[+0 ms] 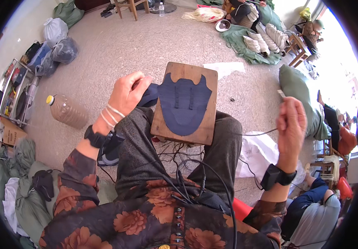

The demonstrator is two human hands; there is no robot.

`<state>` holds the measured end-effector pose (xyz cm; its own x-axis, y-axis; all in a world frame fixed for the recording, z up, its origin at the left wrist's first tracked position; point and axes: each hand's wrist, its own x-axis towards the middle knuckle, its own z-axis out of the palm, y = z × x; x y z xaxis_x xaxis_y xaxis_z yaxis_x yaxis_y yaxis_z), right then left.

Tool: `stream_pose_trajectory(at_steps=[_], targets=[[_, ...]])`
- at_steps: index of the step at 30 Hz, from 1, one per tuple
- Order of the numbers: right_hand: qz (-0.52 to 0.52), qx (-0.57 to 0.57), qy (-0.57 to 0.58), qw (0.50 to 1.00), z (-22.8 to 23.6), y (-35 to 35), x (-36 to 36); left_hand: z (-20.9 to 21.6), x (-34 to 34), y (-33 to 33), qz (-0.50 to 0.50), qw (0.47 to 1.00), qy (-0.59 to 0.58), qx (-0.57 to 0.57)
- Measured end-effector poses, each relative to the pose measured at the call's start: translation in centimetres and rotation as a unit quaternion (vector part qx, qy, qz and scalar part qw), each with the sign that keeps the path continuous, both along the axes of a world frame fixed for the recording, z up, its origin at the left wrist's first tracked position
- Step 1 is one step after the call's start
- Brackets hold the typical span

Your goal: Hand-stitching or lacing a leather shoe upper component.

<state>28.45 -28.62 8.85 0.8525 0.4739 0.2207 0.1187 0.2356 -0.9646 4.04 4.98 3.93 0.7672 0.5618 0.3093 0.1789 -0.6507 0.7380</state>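
Observation:
A dark blue shoe-upper-like piece (185,118) lies flat on a wooden block (207,133) across my knees. It has two pointed corners at its far edge and two dark rows down its middle. Just left of the block, my left hand (128,94) is closed, thumb against curled fingers; whatever it holds is hidden. More dark blue material (148,98) lies behind that hand. My right hand (291,119) is raised well to the right, fingers pinched together. A small white tip (281,93) sticks out above them, and a dark cord (258,133) runs left from the hand.
Loose black cables (183,182) hang over my lap. A large yellow-capped bottle (67,111) stands on the left, near a shelf rack (18,91) and stuffed bags (64,50). White plastic (258,153) and a green sack (299,93) lie right. Other people sit at the far right and right.

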Motion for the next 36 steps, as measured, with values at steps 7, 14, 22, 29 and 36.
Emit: stream_pose_trajectory(at_steps=[7,14,22,29,36], targets=[[0.112,-0.205,0.062,0.970,-10.8,7.2,-0.7,-7.2,5.5,-0.1,-0.067,0.977,0.156,0.129],[0.170,-0.262,0.035,0.949,-17.9,13.8,-2.2,-12.1,9.5,-1.8,-0.108,0.983,0.127,0.082],[0.096,-0.315,-0.321,0.888,-19.5,14.3,-2.9,-15.7,9.9,-2.2,-0.108,0.988,0.107,-0.022],[0.108,-0.335,-0.288,0.891,-19.3,13.8,-2.8,-16.0,9.4,-3.1,-0.122,0.987,0.097,-0.027],[0.138,-0.342,-0.356,0.858,-19.1,14.3,-1.8,-15.5,9.6,-3.3,-0.124,0.986,0.107,-0.024]])
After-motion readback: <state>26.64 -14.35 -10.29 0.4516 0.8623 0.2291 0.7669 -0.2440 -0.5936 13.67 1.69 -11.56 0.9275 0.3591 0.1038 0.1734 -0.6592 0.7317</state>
